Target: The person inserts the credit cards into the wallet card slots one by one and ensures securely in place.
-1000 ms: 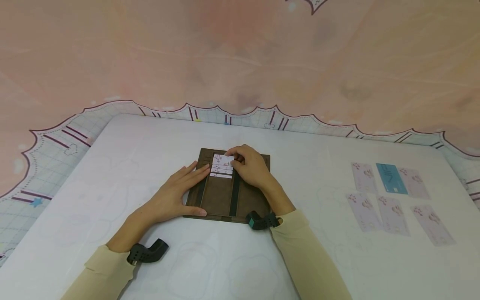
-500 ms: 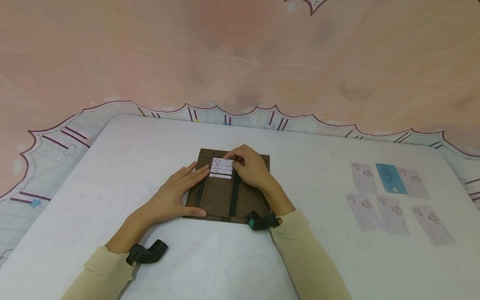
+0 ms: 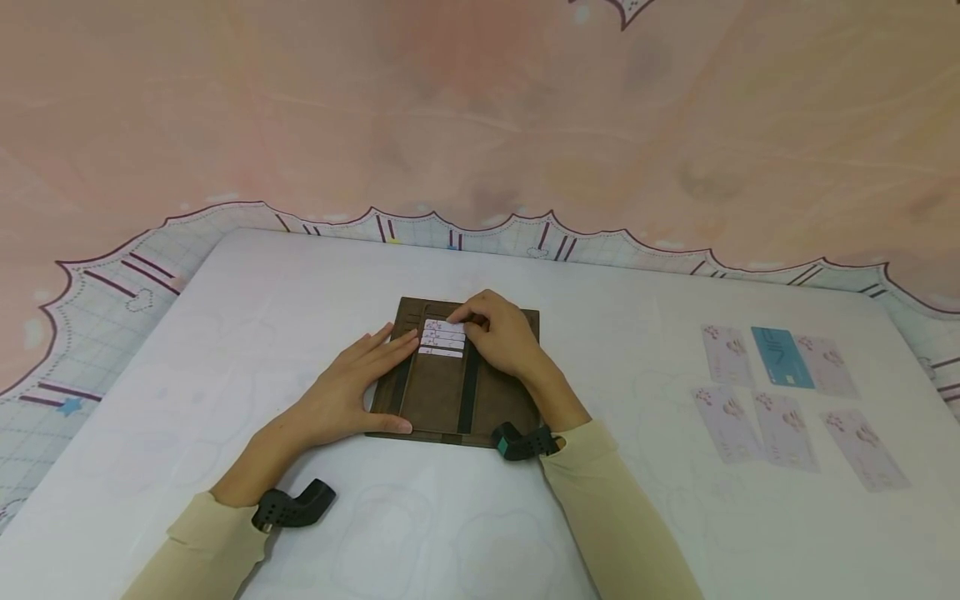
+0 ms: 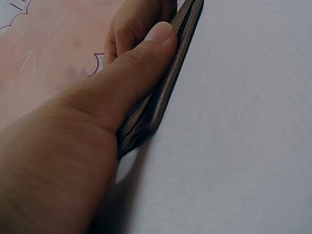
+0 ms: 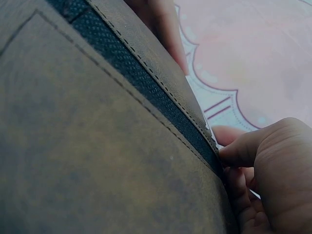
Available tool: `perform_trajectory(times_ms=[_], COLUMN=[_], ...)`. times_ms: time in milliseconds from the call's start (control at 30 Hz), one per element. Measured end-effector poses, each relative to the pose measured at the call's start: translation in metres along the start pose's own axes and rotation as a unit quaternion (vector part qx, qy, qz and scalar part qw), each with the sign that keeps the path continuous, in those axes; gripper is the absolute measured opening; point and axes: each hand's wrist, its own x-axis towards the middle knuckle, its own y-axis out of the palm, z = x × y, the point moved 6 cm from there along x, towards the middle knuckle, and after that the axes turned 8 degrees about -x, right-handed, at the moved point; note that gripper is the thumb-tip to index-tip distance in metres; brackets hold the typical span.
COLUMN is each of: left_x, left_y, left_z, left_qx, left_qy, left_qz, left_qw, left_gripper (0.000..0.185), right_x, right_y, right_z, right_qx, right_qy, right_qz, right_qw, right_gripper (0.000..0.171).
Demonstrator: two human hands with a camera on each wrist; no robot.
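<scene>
A brown card wallet (image 3: pixel 438 396) lies open on the white table (image 3: pixel 300 283). My left hand (image 3: pixel 375 362) rests flat on its left flap with straight fingers, the thumb along the near edge; up close the thumb (image 4: pixel 136 68) lies along the wallet's edge (image 4: pixel 170 87). My right hand (image 3: pixel 471 320) has curled fingers that pinch the top of a pale flowered card (image 3: pixel 444 326), which sits in the top slot above other cards (image 3: pixel 441 345). The right wrist view shows the wallet's leather (image 5: pixel 97 146) and my right hand's fingers (image 5: pixel 263 151) at its far end.
Several pale flowered cards (image 3: pixel 780 429) and one teal card (image 3: pixel 782 357) lie spread on the table at the right. A pink cloth with a scalloped border (image 3: pixel 480 125) lies beyond the table's far edge. Black wrist mounts (image 3: pixel 294 505) sit on both forearms.
The card under my right hand has slid down into the top slot, so less of it shows. My left hand has stayed flat on the wallet.
</scene>
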Motion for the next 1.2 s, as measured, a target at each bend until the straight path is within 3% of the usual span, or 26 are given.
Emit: perform_trajectory(times_ms=[467, 1200], left_x=[0.0004, -0.0013], left_y=[-0.0004, -0.0007], left_z=[-0.0012, -0.0036], left_qx=[0.004, 0.007], left_qy=[-0.001, 0.016], left_qz=[0.001, -0.004], left_qw=[1.0000, 0.9998], left_gripper=[0.105, 0.102], right_x=[0.0000, -0.0019], right_y=[-0.0007, 0.0013], right_z=[-0.0001, 0.0026], right_qx=[0.007, -0.018], right_qy=[-0.014, 0.017], right_qz=[-0.006, -0.027], right_qw=[1.000, 0.999], right_gripper=[0.022, 0.023])
